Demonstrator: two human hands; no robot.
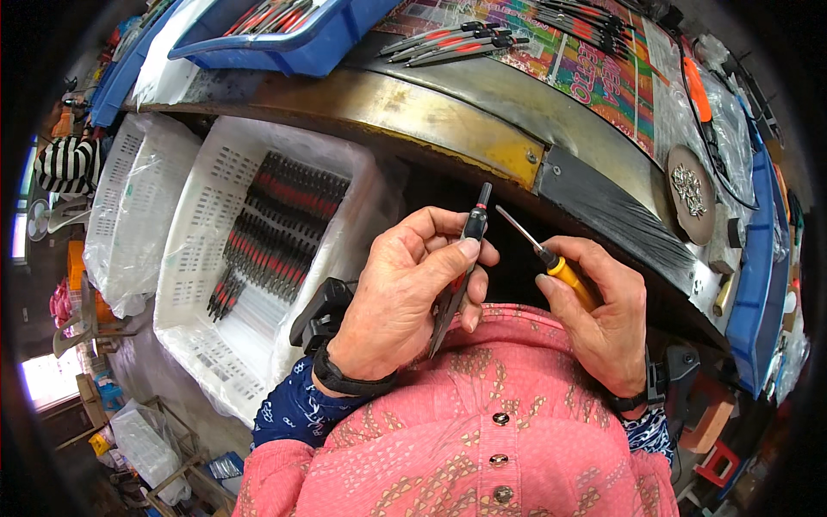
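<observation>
Upright between the thumb and fingers of my left hand (405, 284) is a slim black-and-grey tool (475, 226) with a red ring near its top. Its lower part narrows to a point below my fingers; its exact kind I cannot tell. My right hand (603, 314) is closed around the yellow handle of a screwdriver (564, 274). The screwdriver's thin metal shaft points up and left, its tip close beside the top of the slim tool but apart from it. Both hands are in front of my pink shirt, just short of the bench edge.
A white crate (194, 215) to the left holds rows of black-and-red pieces (276, 233). On the metal-edged bench (413, 116) lie similar grey-and-red pieces (452, 43), a blue tray (258, 56) and a round dish (678, 211) of small screws. Another blue tray (754, 302) stands right.
</observation>
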